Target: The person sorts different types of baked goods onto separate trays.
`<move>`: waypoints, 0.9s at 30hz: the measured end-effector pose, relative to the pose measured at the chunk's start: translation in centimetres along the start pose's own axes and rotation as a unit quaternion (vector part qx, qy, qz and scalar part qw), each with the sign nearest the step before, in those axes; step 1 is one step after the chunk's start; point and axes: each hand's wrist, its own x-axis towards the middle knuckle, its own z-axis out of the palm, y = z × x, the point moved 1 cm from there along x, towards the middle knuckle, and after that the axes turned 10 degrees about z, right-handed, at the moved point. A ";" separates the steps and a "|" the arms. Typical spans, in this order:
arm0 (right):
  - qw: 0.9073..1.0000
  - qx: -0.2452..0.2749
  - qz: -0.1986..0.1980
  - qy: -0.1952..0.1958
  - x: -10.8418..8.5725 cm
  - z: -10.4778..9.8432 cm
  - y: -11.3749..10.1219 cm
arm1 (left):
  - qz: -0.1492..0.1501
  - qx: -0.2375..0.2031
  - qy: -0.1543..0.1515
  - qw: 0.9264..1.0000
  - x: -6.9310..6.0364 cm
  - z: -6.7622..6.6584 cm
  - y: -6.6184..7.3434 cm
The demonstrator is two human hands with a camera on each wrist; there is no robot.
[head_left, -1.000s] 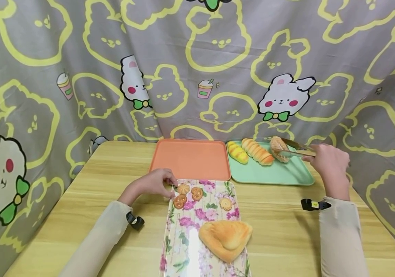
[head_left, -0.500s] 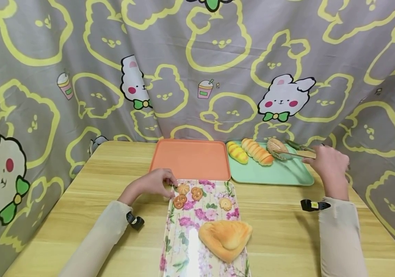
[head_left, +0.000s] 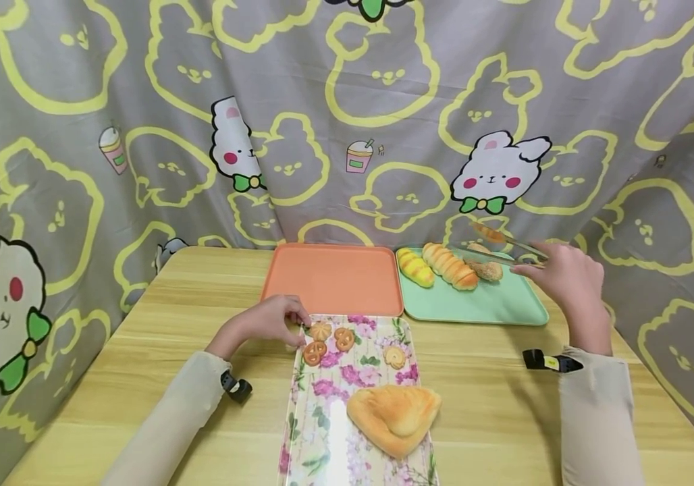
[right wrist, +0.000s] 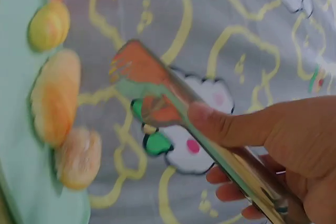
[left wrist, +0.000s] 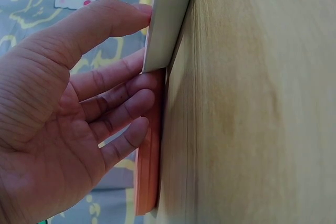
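My right hand [head_left: 572,273] grips metal tongs [head_left: 520,255] above the green tray [head_left: 474,312]; nothing is between their tips. In the right wrist view, thumb and fingers curl round the tongs [right wrist: 205,140]. Below the tips lies a brown bread [head_left: 488,270], touching a ridged long bread [head_left: 449,266], with a yellow bread [head_left: 415,267] to its left. My left hand [head_left: 267,320] is at the far left corner of the floral tray [head_left: 335,432]. In the left wrist view, the thumb and fingers of the hand [left wrist: 79,103] touch that tray's edge [left wrist: 170,19].
An orange tray [head_left: 335,280] stands left of the green one. On the floral tray lie a pretzel cookie [head_left: 314,352], another pretzel [head_left: 343,339], a round cookie [head_left: 321,331], a flower-shaped cookie [head_left: 394,357] and a large folded bread [head_left: 393,418]. A patterned curtain [head_left: 298,88] hangs behind.
The tongs have let go of the brown bread and risen above it, their tips moving left. That bread now lies beside the ridged bread. My left hand has stayed in place.
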 end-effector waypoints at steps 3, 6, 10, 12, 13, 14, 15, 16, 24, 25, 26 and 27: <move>0.999 0.027 -0.023 -0.009 -0.3 -0.5 -1.3 | -0.002 -0.002 -0.001 1.000 -0.1 0.1 0.0; 0.996 0.056 -0.060 -0.027 -0.3 -0.7 -2.6 | -0.007 -0.002 -0.001 1.000 -0.1 0.2 0.1; 0.983 0.114 -0.110 -0.097 0.1 -0.8 -4.3 | -0.007 0.000 0.001 1.000 -0.2 0.1 0.2; 0.969 0.145 -0.143 -0.143 0.3 -0.7 -5.0 | -0.006 -0.001 0.001 1.000 -0.2 0.1 0.2; 0.959 0.160 -0.161 -0.167 0.4 -0.7 -5.3 | -0.006 -0.002 0.002 1.000 -0.1 0.0 0.2; 0.950 0.171 -0.182 -0.190 0.4 -0.7 -5.6 | -0.006 -0.002 0.002 1.000 -0.1 0.0 0.3; 0.938 0.181 -0.205 -0.212 0.4 -0.7 -5.9 | -0.005 -0.002 0.002 1.000 -0.1 -0.1 0.2; 0.926 0.189 -0.227 -0.233 0.3 -0.6 -6.1 | -0.004 -0.003 0.002 1.000 -0.1 0.0 0.2; 0.825 0.209 -0.391 -0.350 -1.6 -0.8 -7.4 | -0.006 -0.007 -0.001 1.000 0.0 0.0 0.0; 0.815 0.209 -0.406 -0.358 -1.8 -0.7 -7.6 | -0.005 -0.007 -0.002 1.000 0.0 0.0 0.0; 0.806 0.209 -0.418 -0.364 -2.1 -0.7 -7.8 | -0.006 -0.008 -0.002 1.000 0.1 0.0 0.0; 0.798 0.210 -0.428 -0.368 -2.4 -0.5 -8.0 | -0.006 -0.007 -0.002 1.000 0.1 0.0 0.0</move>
